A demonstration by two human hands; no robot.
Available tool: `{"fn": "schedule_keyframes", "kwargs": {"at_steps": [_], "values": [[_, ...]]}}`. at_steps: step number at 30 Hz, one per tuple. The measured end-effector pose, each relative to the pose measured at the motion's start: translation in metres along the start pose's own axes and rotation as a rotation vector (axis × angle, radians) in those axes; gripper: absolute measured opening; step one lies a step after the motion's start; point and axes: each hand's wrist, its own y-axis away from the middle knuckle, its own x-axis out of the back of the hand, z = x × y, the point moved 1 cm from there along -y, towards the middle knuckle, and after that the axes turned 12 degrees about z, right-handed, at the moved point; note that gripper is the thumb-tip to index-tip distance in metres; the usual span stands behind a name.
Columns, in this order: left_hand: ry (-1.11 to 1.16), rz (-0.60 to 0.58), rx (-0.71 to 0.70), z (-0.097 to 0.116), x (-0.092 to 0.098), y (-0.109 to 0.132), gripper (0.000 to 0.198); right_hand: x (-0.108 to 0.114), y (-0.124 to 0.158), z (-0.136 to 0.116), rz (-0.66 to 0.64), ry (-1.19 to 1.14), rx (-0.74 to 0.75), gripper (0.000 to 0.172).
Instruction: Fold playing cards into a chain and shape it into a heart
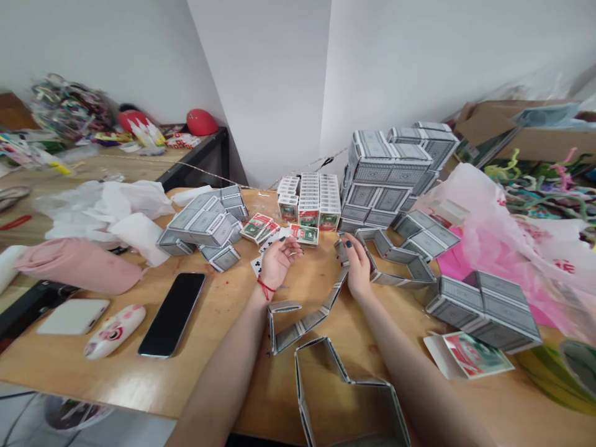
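Open table (pixel 200 335) between phone (pixel 172 315) and left arm (pixel 235 357)!
Right of that arm, a card strip (pixel 302 326) zigzags across; behind the right hand (pixel 358 267), a tall card stack (pixel 388 186) bars the way.

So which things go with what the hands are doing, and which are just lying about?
Probably used:
folded-card strip by the right hand
joined card blocks
card packs
loose cards

Apparently lying about:
phone
pink pouch
patterned oval thing

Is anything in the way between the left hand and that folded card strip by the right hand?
Nothing visible: between the left hand and the folded card strip by the right hand, just tabletop shows.
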Motion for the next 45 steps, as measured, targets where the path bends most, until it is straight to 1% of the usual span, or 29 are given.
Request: {"fn": "schedule_keyframes", "kwargs": {"at_steps": [3, 5, 6, 8, 10, 12, 13, 15, 17, 19, 22, 25, 27, 29, 31, 33, 35, 37, 39, 42, 44, 45], "values": [[-0.024, 0.055, -0.138, 0.007, 0.004, 0.002, 0.023, 0.000, -0.002, 0.002, 0.016, 0.026, 0.023, 0.044], [-0.105, 0.114, -0.292, 0.014, 0.009, 0.002, 0.022, 0.000, -0.003, 0.005, 0.049, 0.062, 0.043, 0.045], [-0.184, 0.161, -0.379, 0.018, 0.013, 0.002, 0.022, 0.000, -0.003, 0.007, 0.052, 0.080, 0.054, 0.046], [-0.444, 0.304, -0.555, 0.026, 0.021, 0.002, 0.023, -0.001, -0.003, 0.011, 0.022, 0.113, 0.075, 0.046], [-0.814, 0.446, -0.706, 0.031, 0.026, 0.002, 0.022, -0.002, -0.002, 0.014, -0.034, 0.149, 0.101, 0.046], [-1.197, 0.513, -0.801, 0.033, 0.028, 0.003, 0.019, -0.002, -0.002, 0.017, -0.069, 0.197, 0.142, 0.045], [-1.358, 0.519, -0.823, 0.032, 0.027, 0.003, 0.018, -0.003, -0.002, 0.019, -0.088, 0.227, 0.170, 0.045], [-1.587, 0.512, -0.815, 0.027, 0.024, 0.005, 0.016, -0.003, -0.001, 0.020, -0.133, 0.288, 0.233, 0.044], [-1.714, 0.508, -0.768, 0.021, 0.019, 0.007, 0.016, -0.003, -0.001, 0.020, -0.176, 0.330, 0.279, 0.043], [-1.781, 0.458, -0.733, 0.016, 0.015, 0.008, 0.017, -0.002, 0.000, 0.020, -0.183, 0.338, 0.290, 0.043], [-1.818, 0.345, -0.745, 0.012, 0.012, 0.008, 0.017, -0.002, 0.000, 0.021, -0.169, 0.307, 0.258, 0.043], [-1.765, 0.300, -0.791, 0.010, 0.012, 0.005, 0.020, -0.003, 0.001, 0.023, -0.165, 0.253, 0.209, 0.042], [-1.674, 0.328, -0.817, 0.010, 0.012, 0.003, 0.028, -0.004, 0.001, 0.023, -0.155, 0.201, 0.160, 0.041], [-1.548, 0.409, -0.814, 0.010, 0.013, 0.000, 0.037, -0.004, 0.001, 0.023, -0.131, 0.146, 0.111, 0.038], [-1.401, 0.507, -0.781, 0.010, 0.015, -0.002, 0.042, -0.003, 0.001, 0.020, -0.107, 0.102, 0.095, 0.035], [-1.268, 0.570, -0.778, 0.011, 0.017, -0.003, 0.042, -0.001, 0.002, 0.013, -0.104, 0.082, 0.151, 0.030], [-1.184, 0.589, -0.833, 0.012, 0.017, -0.003, 0.037, 0.000, 0.007, 0.003, -0.133, 0.098, 0.290, 0.023], [-1.147, 0.578, -0.911, 0.012, 0.015, -0.002, 0.032, 0.000, 0.014, -0.008, -0.186, 0.142, 0.446, 0.016], [-1.135, 0.542, -0.974, 0.010, 0.011, 0.000, 0.030, -0.002, 0.022, -0.017, -0.270, 0.187, 0.549, 0.012], [-1.125, 0.468, -1.035, 0.005, 0.003, 0.004, 0.028, -0.009, 0.029, -0.021, -0.466, 0.229, 0.609, 0.012], [-1.108, 0.419, -1.061, 0.000, -0.003, 0.007, 0.027, -0.013, 0.030, -0.019, -0.524, 0.239, 0.591, 0.011], [-1.096, 0.392, -1.068, -0.002, -0.006, 0.009, 0.026, -0.014, 0.029, -0.017, -0.526, 0.238, 0.573, 0.010]]}}
